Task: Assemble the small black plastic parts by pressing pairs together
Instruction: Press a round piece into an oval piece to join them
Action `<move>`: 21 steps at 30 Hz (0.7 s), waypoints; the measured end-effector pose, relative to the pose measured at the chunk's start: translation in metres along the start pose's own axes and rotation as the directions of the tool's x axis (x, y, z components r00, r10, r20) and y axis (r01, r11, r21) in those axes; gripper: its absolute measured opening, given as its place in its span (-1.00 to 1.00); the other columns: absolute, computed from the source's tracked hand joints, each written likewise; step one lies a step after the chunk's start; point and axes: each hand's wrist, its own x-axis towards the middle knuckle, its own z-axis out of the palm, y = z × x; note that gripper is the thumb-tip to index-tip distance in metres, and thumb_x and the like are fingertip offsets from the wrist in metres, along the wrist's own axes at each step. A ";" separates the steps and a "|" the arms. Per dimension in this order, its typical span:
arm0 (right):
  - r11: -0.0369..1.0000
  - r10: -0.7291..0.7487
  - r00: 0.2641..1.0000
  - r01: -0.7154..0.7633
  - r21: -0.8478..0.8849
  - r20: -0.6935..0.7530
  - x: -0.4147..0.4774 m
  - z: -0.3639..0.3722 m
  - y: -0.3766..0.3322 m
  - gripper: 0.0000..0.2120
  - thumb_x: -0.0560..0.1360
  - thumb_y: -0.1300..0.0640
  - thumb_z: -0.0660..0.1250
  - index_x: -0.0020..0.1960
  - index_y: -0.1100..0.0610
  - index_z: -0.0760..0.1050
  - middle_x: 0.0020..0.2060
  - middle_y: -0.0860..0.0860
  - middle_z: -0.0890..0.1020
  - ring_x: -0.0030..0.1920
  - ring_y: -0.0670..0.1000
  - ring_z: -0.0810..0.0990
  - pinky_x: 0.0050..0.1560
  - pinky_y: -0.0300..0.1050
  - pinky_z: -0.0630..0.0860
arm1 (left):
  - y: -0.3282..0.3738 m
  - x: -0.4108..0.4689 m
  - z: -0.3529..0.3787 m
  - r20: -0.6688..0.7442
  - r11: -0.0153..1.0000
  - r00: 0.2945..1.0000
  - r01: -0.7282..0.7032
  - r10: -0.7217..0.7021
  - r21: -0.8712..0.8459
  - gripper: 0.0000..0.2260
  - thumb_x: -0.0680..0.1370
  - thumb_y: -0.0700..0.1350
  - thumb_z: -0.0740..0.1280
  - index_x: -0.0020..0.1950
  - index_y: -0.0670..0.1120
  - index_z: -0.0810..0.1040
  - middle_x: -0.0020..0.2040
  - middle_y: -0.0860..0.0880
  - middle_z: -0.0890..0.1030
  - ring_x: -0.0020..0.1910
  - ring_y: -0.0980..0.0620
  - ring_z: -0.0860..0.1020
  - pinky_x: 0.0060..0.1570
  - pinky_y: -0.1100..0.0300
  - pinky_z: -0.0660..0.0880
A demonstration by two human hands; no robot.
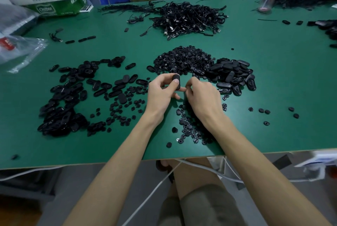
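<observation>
Just nearside of the round-button heap point(184, 59), the left grip point(162, 90) pinches an oval black shell point(176, 82); the right grip point(202, 96) curls beside it (contents hidden). Loose shells point(73, 98) left of the heap suggest most pairing remains; beyond it lies a cable tangle point(189, 18).

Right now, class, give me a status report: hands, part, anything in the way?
Left hand grips oval black part. Right hand beside it, fingers curled, contents hidden. Small round pieces scattered under right wrist, nothing blocking.
</observation>
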 end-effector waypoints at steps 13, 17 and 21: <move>0.880 -0.061 0.996 0.026 0.474 0.060 0.002 -0.005 0.010 -0.81 0.50 -0.07 0.51 -0.09 0.05 0.64 -0.23 -0.09 0.60 -0.19 -0.17 0.49 -0.13 -0.23 0.37 | -0.004 0.008 -0.004 -0.220 0.988 0.967 0.099 -0.124 -0.122 -0.86 0.67 -0.33 0.26 0.14 -0.20 0.59 -0.05 -0.11 0.62 -0.24 0.11 0.66 -0.26 0.25 0.56; 0.775 -0.097 0.958 -0.097 0.625 0.269 0.004 -0.016 0.014 -0.68 0.38 -0.10 0.60 0.02 0.05 0.67 -0.16 -0.08 0.67 -0.28 -0.28 0.52 -0.16 -0.29 0.44 | -0.005 0.008 -0.004 -0.207 0.990 0.972 0.094 -0.114 -0.102 -0.84 0.67 -0.32 0.26 0.22 -0.26 0.57 -0.08 -0.08 0.61 -0.24 0.11 0.66 -0.26 0.26 0.56; 0.861 -0.189 0.892 -0.050 0.505 0.411 0.004 -0.024 0.015 -0.59 0.29 -0.12 0.64 0.09 -0.10 0.66 0.02 -0.02 0.58 0.18 0.02 0.46 0.26 0.00 0.40 | -0.002 0.006 -0.003 -0.208 0.992 0.971 0.100 -0.115 -0.082 -0.82 0.67 -0.32 0.27 0.26 -0.29 0.55 -0.10 -0.09 0.62 -0.25 0.10 0.66 -0.28 0.24 0.55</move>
